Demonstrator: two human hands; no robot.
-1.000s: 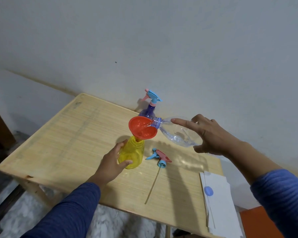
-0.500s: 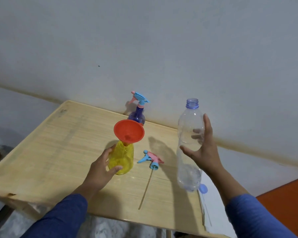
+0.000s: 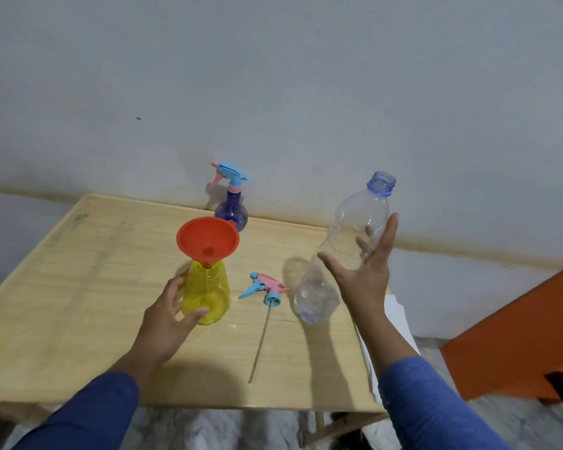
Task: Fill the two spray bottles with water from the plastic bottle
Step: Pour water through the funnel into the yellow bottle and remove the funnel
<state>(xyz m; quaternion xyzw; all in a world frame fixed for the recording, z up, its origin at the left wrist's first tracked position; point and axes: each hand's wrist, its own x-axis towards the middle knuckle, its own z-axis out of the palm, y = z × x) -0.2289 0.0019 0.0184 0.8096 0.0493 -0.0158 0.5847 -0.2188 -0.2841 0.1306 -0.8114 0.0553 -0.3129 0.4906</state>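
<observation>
- On the wooden table (image 3: 78, 287), the yellow spray bottle (image 3: 206, 295) stands upright with an orange funnel (image 3: 207, 240) seated in its open neck.
- The left hand (image 3: 168, 315) rests against the yellow bottle's lower left side, fingers spread loosely along the wall and the thumb touching the base at the front; the grasp is wide and light, cupping rather than squeezing.
- The right hand (image 3: 364, 274) holds the clear plastic bottle (image 3: 345, 251) around its middle, thumb stretched out across the near side and the fingers seen through the plastic on the far side, so the hand wraps it with an open, broad hold.
- The plastic bottle is nearly upright, tilted slightly with its uncapped blue neck toward the upper right, and looks almost empty; whether its bottom touches the table cannot be told.
- Between the yellow bottle and the plastic bottle, a loose blue and pink spray head (image 3: 267, 289) lies on the table, its thin dip tube running toward the near edge.
- At the back by the wall (image 3: 306, 92), a purple spray bottle (image 3: 231, 211) stands upright with its sprayer screwed on.
- White paper (image 3: 398, 319) shows at the table's right edge behind the right forearm.
</observation>
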